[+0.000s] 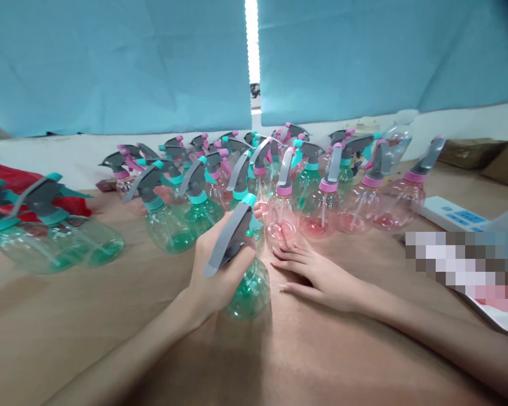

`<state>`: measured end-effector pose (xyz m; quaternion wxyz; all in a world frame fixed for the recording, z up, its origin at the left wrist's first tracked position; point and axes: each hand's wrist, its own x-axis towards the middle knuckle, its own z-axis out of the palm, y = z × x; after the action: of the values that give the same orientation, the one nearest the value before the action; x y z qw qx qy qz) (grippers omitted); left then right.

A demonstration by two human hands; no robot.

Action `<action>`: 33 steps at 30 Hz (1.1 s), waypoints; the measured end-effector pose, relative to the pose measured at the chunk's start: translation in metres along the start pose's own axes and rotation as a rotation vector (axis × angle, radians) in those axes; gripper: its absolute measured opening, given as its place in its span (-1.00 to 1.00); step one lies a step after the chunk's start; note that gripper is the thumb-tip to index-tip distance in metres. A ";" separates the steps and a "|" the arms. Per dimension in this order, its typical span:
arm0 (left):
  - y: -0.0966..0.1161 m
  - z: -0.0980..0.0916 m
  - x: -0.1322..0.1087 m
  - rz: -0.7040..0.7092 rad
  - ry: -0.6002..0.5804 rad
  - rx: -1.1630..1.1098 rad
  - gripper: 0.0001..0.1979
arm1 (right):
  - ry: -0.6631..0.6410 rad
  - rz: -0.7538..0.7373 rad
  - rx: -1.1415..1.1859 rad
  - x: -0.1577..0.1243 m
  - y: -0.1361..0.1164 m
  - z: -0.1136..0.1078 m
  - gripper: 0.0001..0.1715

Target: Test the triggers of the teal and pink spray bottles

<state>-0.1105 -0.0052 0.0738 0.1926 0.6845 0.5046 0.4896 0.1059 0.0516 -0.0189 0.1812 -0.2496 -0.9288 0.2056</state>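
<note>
My left hand is wrapped around the neck of a green spray bottle with a grey trigger head and teal collar, standing on the brown table. My right hand lies flat on the table just right of it, fingers stretched out and holding nothing. Its fingertips are close to a pink spray bottle at the front of the group.
Several green and pink spray bottles crowd the middle of the table. Two green bottles stand apart at the left, by a red bag. A white device with blue buttons and papers lie at the right. Blue curtains hang behind.
</note>
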 end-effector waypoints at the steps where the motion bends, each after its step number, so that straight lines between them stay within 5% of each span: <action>1: 0.000 0.000 0.000 -0.001 -0.001 -0.008 -0.94 | 0.002 -0.001 0.002 0.000 0.000 0.000 -0.35; 33: 0.006 -0.001 0.002 0.012 -0.031 -0.041 -0.79 | -0.022 0.005 -0.030 0.000 0.002 0.002 -0.34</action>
<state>-0.1081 -0.0057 0.0797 0.2113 0.6910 0.4871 0.4906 0.1063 0.0528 -0.0214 0.1668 -0.2524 -0.9330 0.1948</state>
